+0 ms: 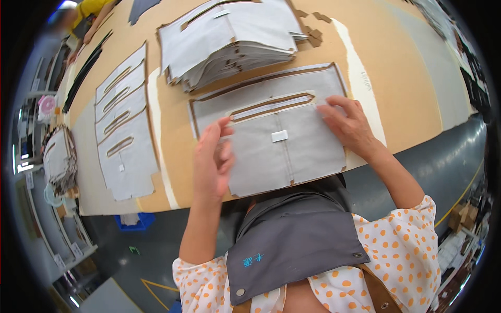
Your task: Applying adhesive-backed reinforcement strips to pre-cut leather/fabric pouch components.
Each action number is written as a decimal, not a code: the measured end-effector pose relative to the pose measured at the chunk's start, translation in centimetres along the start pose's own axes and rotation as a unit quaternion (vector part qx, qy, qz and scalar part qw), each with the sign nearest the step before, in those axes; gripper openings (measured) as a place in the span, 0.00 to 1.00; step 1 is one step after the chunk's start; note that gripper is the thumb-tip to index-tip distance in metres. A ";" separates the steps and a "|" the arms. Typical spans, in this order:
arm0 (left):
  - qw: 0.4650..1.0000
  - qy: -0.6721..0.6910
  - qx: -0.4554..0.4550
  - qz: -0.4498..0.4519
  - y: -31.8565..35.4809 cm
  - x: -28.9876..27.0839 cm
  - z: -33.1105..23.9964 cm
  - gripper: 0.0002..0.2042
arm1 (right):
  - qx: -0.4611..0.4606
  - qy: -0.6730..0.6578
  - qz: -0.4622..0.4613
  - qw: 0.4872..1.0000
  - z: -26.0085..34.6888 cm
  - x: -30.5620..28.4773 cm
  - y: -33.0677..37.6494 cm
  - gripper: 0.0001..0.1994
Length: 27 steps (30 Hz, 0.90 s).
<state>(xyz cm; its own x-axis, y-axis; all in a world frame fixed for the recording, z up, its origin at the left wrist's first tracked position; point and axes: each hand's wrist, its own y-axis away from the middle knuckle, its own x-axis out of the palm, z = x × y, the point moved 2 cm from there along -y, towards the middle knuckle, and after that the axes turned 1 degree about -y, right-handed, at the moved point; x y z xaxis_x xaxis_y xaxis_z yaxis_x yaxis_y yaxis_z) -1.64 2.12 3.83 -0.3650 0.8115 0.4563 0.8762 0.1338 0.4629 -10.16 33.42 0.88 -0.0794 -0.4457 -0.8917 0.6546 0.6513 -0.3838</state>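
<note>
A grey fabric panel [255, 156] with brown edging lies flat on the table in front of me. It has a long brown-bordered slot [271, 107] and a small white label [279, 136] below that. My left hand [213, 156] hovers by the panel's left side, fingers loosely bent and apart, with nothing visible in them. At the right end of the slot, my right hand [350, 125] reaches over the panel with its fingers spread. Whether its fingertips touch the cloth I cannot tell.
A thick stack of similar panels [209, 49] stands beyond, with brown scraps [314, 36] beside it. Several overlapping panels [122, 130] lie to the left. A person in yellow [94, 8] is at the table's far left. A blue bin [134, 221] sits on the floor.
</note>
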 end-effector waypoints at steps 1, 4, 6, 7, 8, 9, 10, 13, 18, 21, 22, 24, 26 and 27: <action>0.983 0.142 -0.065 0.094 -0.6 0.0 0.9 0.19 | 0.039 -0.040 -0.026 0.998 0.1 -0.2 -0.2 0.18; 0.929 0.300 -0.140 0.166 -1.1 1.8 2.8 0.22 | 0.101 -0.126 -0.053 0.985 1.9 -1.5 -1.8 0.17; 0.923 0.320 -0.162 0.142 -0.4 2.8 3.8 0.22 | 0.090 -0.192 -0.079 0.974 4.5 -2.7 -3.1 0.16; 0.921 0.320 -0.159 0.152 -0.3 3.3 4.1 0.22 | 0.082 -0.216 -0.055 0.971 5.7 -3.2 -3.5 0.15; 0.920 0.321 -0.156 0.162 -0.1 3.9 4.3 0.22 | 0.073 -0.230 -0.035 0.970 6.9 -3.2 -3.9 0.14; 0.931 0.296 -0.155 0.144 0.2 4.6 4.3 0.23 | 0.063 -0.245 -0.016 0.967 8.0 -3.1 -4.2 0.13; 0.931 0.296 -0.157 0.147 0.3 4.8 4.5 0.23 | 0.064 -0.242 -0.017 0.968 8.8 -2.9 -4.5 0.13; 0.935 0.265 -0.158 0.176 0.7 5.0 5.5 0.23 | 0.038 -0.278 0.038 0.959 10.0 -1.7 -4.6 0.12; 0.948 0.225 -0.164 0.151 1.6 5.9 6.3 0.22 | 0.012 -0.254 0.045 0.966 9.7 -0.4 -4.0 0.11; 0.932 0.253 -0.165 0.202 1.2 5.1 7.5 0.21 | 0.033 -0.269 0.076 0.959 9.6 -0.7 -3.9 0.10; 0.930 0.254 -0.169 0.203 1.3 5.5 7.5 0.21 | 0.036 -0.268 0.077 0.960 9.5 -0.8 -3.9 0.10; 0.944 0.225 -0.185 0.152 1.4 6.0 7.6 0.21 | 0.061 -0.301 0.111 0.945 9.1 -1.0 -3.9 0.09; 0.940 0.225 -0.189 0.173 1.4 6.2 7.7 0.20 | 0.073 -0.311 0.131 0.939 8.6 -1.3 -3.7 0.08; 0.936 0.224 -0.191 0.193 1.3 6.3 7.7 0.20 | 0.082 -0.322 0.149 0.931 8.4 -1.5 -3.6 0.07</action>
<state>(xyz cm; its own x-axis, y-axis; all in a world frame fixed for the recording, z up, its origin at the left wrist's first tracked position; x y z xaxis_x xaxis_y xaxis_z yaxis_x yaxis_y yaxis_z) -0.32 11.79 1.44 -0.2150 0.4260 0.8788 0.8247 -0.4027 0.3970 -6.10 26.55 5.59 0.5567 -0.5706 -0.6037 0.6857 0.7259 -0.0538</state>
